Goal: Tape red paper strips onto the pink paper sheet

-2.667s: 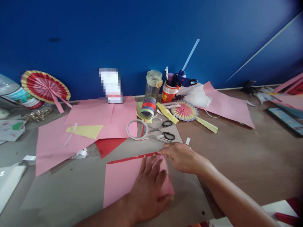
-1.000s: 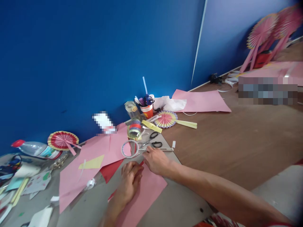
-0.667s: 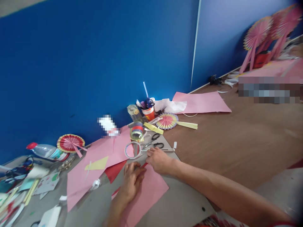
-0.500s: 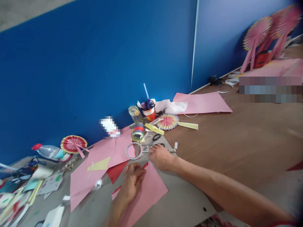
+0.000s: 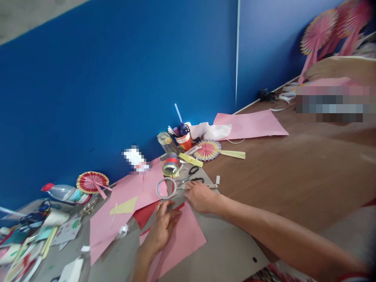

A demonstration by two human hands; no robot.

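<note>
My left hand (image 5: 163, 225) rests on a pink paper sheet (image 5: 188, 241) with a red strip along its upper edge, its fingers bent and a little apart. Just right of it, my right hand (image 5: 199, 196) has its fingers pressed together near the sheet's top corner; what they hold, if anything, is hidden. Beyond the hands lie a roll of tape (image 5: 166, 188), black-handled scissors (image 5: 194, 170) and a pale-handled tool (image 5: 212, 186). Red paper (image 5: 145, 214) shows left of my left hand.
Pink sheets (image 5: 126, 192), a bottle (image 5: 66, 192) and paper fans (image 5: 92, 182) lie at left. A red cup (image 5: 184, 141), jar (image 5: 167, 141) and another fan (image 5: 207, 150) stand or lie along the blue wall. A person's arm (image 5: 340, 68) reaches in at far right.
The view has shifted slightly. My hands have barely moved on the sheet. Another person's arm has come into view at the far right.
</note>
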